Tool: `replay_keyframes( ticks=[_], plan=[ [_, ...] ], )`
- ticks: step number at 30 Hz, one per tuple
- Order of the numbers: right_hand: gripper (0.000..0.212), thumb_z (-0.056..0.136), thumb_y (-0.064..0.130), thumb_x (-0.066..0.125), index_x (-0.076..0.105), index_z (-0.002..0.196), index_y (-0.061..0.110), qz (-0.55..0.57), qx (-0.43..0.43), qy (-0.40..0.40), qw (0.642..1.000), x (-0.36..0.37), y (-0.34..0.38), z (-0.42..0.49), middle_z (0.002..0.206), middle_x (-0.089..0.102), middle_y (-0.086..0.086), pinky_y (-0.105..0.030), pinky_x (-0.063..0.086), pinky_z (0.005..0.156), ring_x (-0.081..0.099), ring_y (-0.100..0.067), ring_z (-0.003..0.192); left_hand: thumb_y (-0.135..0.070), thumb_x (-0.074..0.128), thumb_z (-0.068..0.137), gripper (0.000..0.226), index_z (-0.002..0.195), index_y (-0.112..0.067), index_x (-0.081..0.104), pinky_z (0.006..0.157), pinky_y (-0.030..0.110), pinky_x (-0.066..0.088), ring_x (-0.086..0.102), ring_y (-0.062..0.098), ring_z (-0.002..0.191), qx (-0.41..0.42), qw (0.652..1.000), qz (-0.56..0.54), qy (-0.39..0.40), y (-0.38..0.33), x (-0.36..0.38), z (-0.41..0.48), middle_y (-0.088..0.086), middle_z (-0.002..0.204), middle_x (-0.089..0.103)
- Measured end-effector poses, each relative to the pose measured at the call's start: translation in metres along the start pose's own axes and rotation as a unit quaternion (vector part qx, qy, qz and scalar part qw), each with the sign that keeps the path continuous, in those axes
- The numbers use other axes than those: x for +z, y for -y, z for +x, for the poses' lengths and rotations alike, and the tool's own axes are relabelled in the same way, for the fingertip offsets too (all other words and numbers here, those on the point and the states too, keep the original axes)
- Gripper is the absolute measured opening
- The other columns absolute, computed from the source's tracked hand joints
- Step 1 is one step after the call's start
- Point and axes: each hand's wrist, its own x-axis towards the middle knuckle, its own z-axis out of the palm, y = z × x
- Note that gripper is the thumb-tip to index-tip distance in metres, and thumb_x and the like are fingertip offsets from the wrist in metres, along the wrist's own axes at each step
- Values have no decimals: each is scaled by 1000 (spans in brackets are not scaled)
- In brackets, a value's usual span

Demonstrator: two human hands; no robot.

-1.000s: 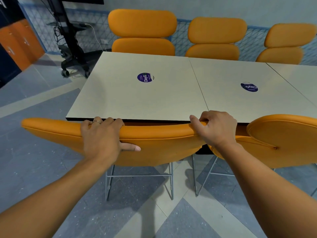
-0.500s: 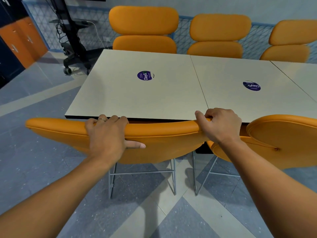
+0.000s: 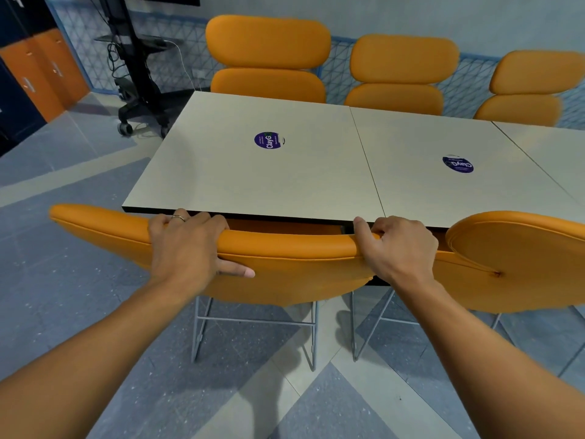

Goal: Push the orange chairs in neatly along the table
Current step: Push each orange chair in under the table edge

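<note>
Orange chair (image 3: 285, 274) nearest the camera stands at the near long side of the table (image 3: 253, 179). Its padded back runs roughly along the table's edge and only a narrow gap remains, through which a strip of orange seat shows under the top. At the far left, the back's end reaches out past the table's left corner, over bare floor. The left hand (image 3: 183, 251) grips the back left of its middle, with fingers curled over the top edge, a ring on one of them, and the thumb laid flat along the rear face. Between the hands the back's top edge is free, and the wire legs show below it. The right hand (image 3: 395, 248) clamps the back's right end, fingers wrapped over the top. Just beyond it sits the neighbouring chair (image 3: 522, 258), very near; whether the two backs touch I cannot tell, since the hand covers the spot. Across the table, three more orange chairs (image 3: 402, 71) are tucked against the far edge. This looks like the last part of seating the held chair. The next move likely calls for a short, even push from both hands so the back ends parallel to the edge without jamming against it. There is little room to shift it right towards its neighbour. After that both hands would let go and attend to the chair on the right.
</note>
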Motion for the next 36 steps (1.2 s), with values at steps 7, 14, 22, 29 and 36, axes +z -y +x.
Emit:
replay_keyframes(
  ticks=[7,14,22,29,36],
  plan=[
    [65,83,66,27,71,66,20,-14,-27,-19,999,5,-8,17,56,54,5,-26,26,52,50,-21,60,-99,30,38,95,98,-33,63,85,41,28,52,25,101,-28,999,-25,11,-11,-3,10,-7,92,65],
    [49,81,61,29,55,57,27,4,-22,-10,1000,4,-29,36,52,44,9,-25,21,53,45,-20,58,-98,35,40,92,93,-28,65,83,41,25,54,28,97,-25,999,-29,-16,-35,6,18,-2,87,65],
    [56,85,56,38,62,56,15,20,13,-23,999,9,-15,24,53,51,1,-26,24,52,50,-24,58,-97,32,45,91,90,-26,66,81,43,30,57,30,93,8,999,-23,-21,-16,6,15,-1,85,67],
    [57,88,59,36,71,68,18,9,13,-18,1000,7,-3,16,58,53,4,-25,24,53,50,-22,62,-97,31,43,95,96,-26,65,81,42,28,56,29,97,10,1000,-23,-16,-6,4,13,-2,90,68],
    [51,91,57,34,64,67,23,11,-7,1,1000,6,-7,17,65,54,4,-26,26,53,52,-22,65,-99,22,42,102,106,-29,60,83,42,29,55,28,102,1,1000,-1,3,-9,0,12,-2,100,65]
  ],
)
